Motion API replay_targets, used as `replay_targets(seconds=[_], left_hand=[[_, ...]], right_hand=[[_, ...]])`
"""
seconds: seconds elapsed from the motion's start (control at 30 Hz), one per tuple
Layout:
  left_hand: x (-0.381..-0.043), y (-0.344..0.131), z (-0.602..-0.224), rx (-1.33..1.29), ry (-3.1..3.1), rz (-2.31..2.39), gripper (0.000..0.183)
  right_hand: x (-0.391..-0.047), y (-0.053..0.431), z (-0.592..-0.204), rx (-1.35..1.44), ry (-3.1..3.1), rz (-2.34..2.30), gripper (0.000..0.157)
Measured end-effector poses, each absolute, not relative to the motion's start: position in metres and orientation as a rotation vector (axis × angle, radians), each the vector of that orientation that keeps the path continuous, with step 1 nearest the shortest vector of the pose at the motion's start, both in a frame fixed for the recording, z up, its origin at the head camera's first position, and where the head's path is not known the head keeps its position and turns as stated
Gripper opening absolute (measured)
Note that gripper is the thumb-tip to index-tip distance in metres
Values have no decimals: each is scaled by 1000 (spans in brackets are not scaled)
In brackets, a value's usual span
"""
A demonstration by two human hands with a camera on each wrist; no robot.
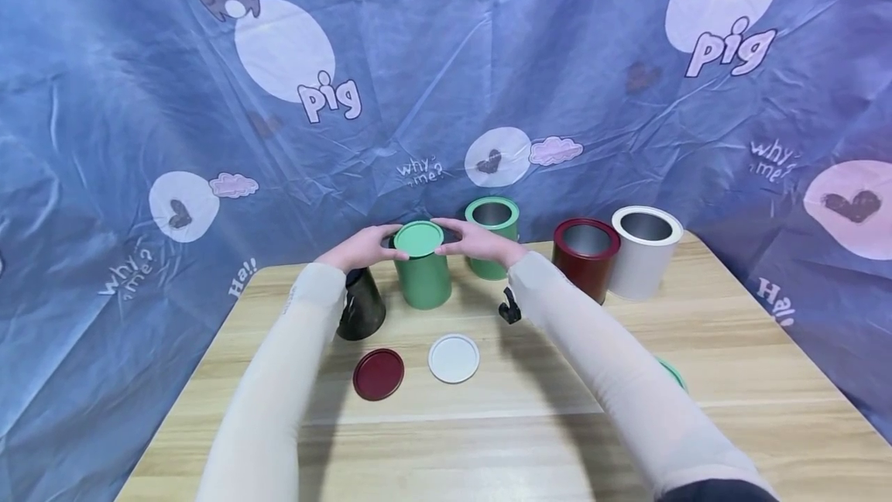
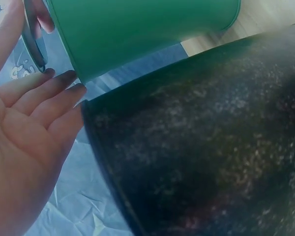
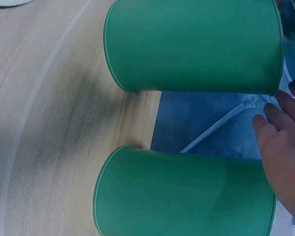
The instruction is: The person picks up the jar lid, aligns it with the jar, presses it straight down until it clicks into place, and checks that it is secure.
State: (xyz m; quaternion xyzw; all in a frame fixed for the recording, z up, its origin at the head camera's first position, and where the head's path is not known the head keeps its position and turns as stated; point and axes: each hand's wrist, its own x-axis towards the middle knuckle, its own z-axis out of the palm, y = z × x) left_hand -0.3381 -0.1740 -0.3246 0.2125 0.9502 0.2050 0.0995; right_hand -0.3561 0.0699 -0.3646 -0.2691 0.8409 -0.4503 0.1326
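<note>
Metallic-grey interiors are shown by the rear green cylindrical can (image 1: 488, 267), dark-red cylindrical can (image 1: 581, 273) and white cylindrical can (image 1: 641, 269); bottoms can't be made out. A round green lid (image 1: 419, 238) is held just above the front green cylindrical can (image 1: 425, 283), edge pinched by half-open left hand (image 1: 362, 247) and right hand (image 1: 482, 242), lower fingers extended.

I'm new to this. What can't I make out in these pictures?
- Inside of the front green can: head view, hidden by the green lid held above it.
- Top of the black can: head view, mostly behind the left hand and left sleeve.
- Green disc: head view, mostly behind the right sleeve.
- Pale disc: right wrist view, cut off by the top left corner.
</note>
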Motion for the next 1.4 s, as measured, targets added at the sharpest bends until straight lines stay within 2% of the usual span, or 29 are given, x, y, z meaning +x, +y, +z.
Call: replay_targets(seconds=[0.3,0.6,1.4], left_hand=[[-341,-177,-327,658,2791,618,70],[-344,-178,-327,620,2817,598,75],[-353,-179,-334,670,2775,591,70]], right_hand=[[-359,65,-367,-778,2435,-1297,72],[-363,63,-368,-785,2442,-1307,72],[-368,58,-371,-767,2429,-1318,71]])
